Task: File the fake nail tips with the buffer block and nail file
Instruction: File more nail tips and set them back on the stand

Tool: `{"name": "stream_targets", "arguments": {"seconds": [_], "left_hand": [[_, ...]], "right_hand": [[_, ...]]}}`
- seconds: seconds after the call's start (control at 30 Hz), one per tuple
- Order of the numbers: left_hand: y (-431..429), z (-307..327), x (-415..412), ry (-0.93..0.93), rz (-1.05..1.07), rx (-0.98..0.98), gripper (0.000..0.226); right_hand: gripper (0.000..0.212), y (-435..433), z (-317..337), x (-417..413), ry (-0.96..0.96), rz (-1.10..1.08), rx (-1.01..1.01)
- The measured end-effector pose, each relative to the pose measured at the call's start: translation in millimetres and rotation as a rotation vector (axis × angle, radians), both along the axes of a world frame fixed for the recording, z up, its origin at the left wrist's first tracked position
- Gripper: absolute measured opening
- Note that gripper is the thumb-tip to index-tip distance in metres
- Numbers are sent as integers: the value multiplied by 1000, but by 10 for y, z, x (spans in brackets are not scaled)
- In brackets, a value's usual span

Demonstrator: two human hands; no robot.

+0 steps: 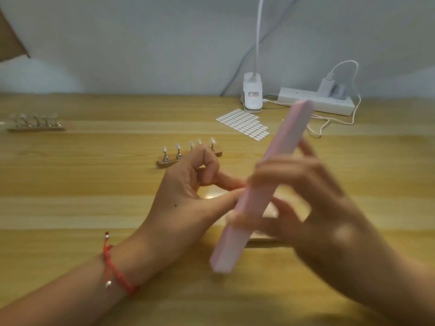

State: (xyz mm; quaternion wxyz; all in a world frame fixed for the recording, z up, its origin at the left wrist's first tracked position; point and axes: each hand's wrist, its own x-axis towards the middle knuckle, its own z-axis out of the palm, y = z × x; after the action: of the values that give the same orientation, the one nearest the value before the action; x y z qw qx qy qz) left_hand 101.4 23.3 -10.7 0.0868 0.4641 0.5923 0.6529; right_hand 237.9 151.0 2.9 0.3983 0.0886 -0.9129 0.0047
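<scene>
Table [94, 208]: wooden top that carries everything; a dropped tip would probably be hard to spot on its pale grain

Right hand [313, 208]: fingers wrapped round the buffer block at mid-length, smeared by motion; if this grip is loose at speed, the block may twist or slip out

Buffer block [266, 184]: long pink bar held above the table, tilted, far end toward the power strip [315, 102]; an overlong stroke could swing that end into the loose cable [329, 123]

Left hand [188, 191]: thumb and forefinger reach to the block's left edge, middle finger curled in; I cannot tell whether they pinch a tip, since block and blur hide the contact; the abrasive may scrape my skin instead

Near stand [169, 160]: wooden base just beyond my left knuckles; a backward jerk could knock it over

Nail tips [178, 147]: upright on the stand's posts, not being filed; a knock may unseat them

Nail file: I cannot pick it out
</scene>
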Motion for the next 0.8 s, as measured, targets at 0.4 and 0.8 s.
{"name": "stream_targets", "arguments": {"seconds": [0.4, 0.8], "left_hand": [[-26, 37, 12, -24, 16, -11, 43], [-16, 67, 52, -111, 56, -26, 49]], "right_hand": [[32, 54, 63, 8, -16, -10, -46], [26, 123, 164, 45, -13, 0, -285]]}}
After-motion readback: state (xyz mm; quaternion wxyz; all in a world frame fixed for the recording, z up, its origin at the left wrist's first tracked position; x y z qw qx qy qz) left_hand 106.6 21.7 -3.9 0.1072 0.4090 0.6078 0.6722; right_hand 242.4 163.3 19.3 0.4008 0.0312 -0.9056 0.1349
